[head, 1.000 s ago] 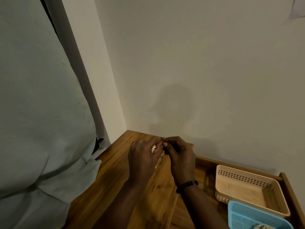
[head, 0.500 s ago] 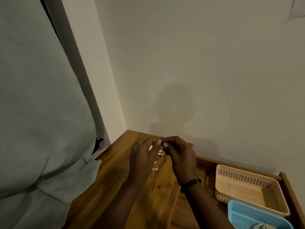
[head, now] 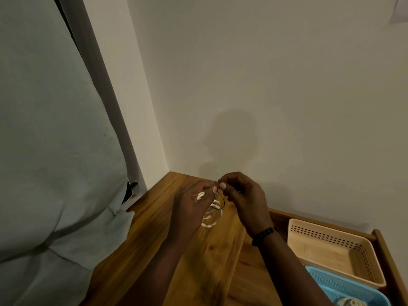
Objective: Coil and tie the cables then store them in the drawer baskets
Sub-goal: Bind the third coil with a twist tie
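White cable (head: 211, 214), already coiled, is being tied: I'm gripping it in my left hand (head: 191, 203), pinching the black tie (head: 221, 200) with my right hand (head: 244, 198), the beige basket (head: 362, 246) still waiting empty.

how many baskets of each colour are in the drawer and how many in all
beige basket: 1
blue basket: 1
total: 2
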